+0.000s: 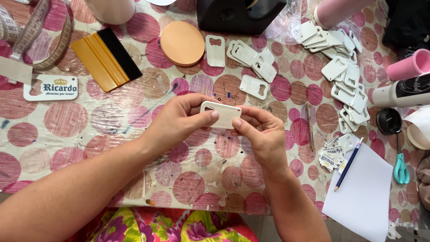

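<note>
Both my hands hold one white flat bottle-opener blank point(222, 114) above the dotted tablecloth point(67, 121). My left hand point(179, 120) pinches its left end, with the thumb pressed on its face. My right hand point(262, 134) grips its right end between thumb and fingers. Several more white blanks point(251, 60) lie scattered just beyond my hands, and a bigger pile of white blanks point(345, 74) sits to the right.
A yellow and black squeegee point(105, 58), a round tan disc point(182, 43), a printed blank point(50, 87) and a measuring tape point(33, 33) lie at left. White paper point(365, 197) with a blue pencil point(348, 164), small stickers point(329, 157), teal scissors point(401, 168) and pink tumblers point(410, 65) are at right. A black tape dispenser point(237, 15) stands at the back.
</note>
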